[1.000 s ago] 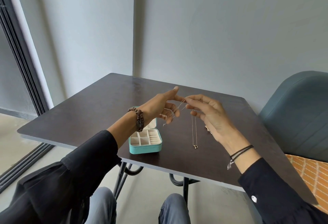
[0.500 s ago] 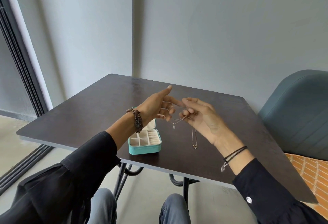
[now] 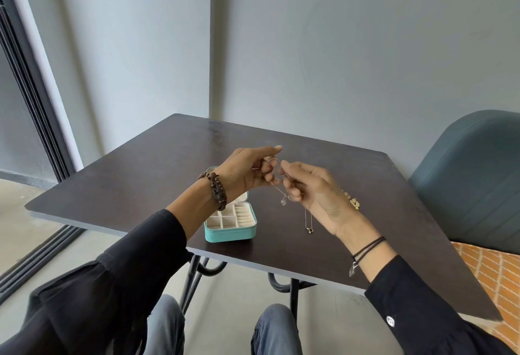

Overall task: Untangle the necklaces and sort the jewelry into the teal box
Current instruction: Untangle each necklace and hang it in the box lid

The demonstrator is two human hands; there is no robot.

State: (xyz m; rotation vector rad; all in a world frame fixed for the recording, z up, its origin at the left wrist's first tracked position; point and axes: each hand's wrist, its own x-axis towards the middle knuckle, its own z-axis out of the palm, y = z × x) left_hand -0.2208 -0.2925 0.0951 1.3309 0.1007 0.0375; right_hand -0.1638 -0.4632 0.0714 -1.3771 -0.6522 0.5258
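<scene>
The necklaces point(image 3: 282, 202) are dangling above the table point(image 3: 140, 185), the left hand point(image 3: 244, 173) pinching one strand and the right hand point(image 3: 312, 188) pinching another. They're looking not yet separated, and the open teal box point(image 3: 230, 235) beside them is showing bare compartments, so sorting is waiting.

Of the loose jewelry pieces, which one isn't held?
The gold piece lying on the table just right of the right hand. The clear-pendant necklace and the ring-pendant necklace are held up by that hand and the left hand.
</scene>
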